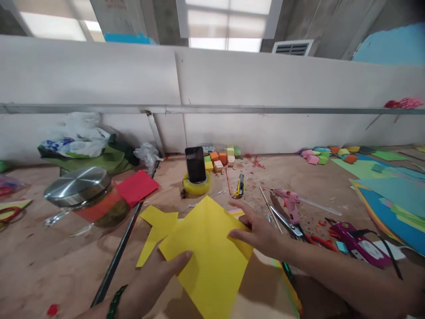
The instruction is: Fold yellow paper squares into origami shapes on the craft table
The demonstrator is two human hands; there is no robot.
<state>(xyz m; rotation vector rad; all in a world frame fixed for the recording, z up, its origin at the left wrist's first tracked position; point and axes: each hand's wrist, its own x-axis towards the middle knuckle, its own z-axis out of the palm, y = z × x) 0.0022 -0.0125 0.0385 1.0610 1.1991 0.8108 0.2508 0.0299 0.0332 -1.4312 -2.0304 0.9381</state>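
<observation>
A sheet of yellow paper [212, 257] with a faint crease down its middle is held with one corner pointing away from me. My left hand [156, 274] grips its left edge, thumb on top and fingers hidden beneath. At the right edge, my right hand [254, 228] pinches the sheet between thumb and fingers. Beside the left edge lies a cut yellow paper piece [161, 223] with angular arms. Part of the table under the sheet is hidden.
A glass jar [99, 204] with a metal lid and red paper [137, 188] are at left. Beyond the sheet, a phone [195, 164] leans on a tape roll [199, 186] near a utility knife [240, 185]. Scissors [285, 221], a pink glue gun [289, 204] and a purple power strip [360, 243] lie right.
</observation>
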